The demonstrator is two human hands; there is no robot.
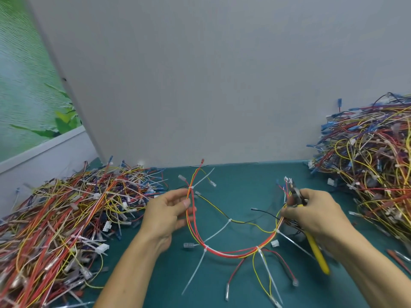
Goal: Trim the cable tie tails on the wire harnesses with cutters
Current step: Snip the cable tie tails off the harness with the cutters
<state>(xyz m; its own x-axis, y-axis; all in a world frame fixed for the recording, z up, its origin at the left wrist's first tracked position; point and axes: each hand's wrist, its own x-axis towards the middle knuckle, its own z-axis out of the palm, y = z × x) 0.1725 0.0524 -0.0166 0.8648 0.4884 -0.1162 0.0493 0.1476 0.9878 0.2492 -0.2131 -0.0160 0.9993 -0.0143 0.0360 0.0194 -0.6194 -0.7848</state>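
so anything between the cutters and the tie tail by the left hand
Nothing visible: only bare mat shows between the cutters in the right hand and that tie tail on the harness; a yellow-black branch wire runs lower.

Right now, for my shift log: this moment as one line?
left hand: pinches wire harness | right hand: grips yellow-handled cutters plus its other end | cable tie tails: untrimmed
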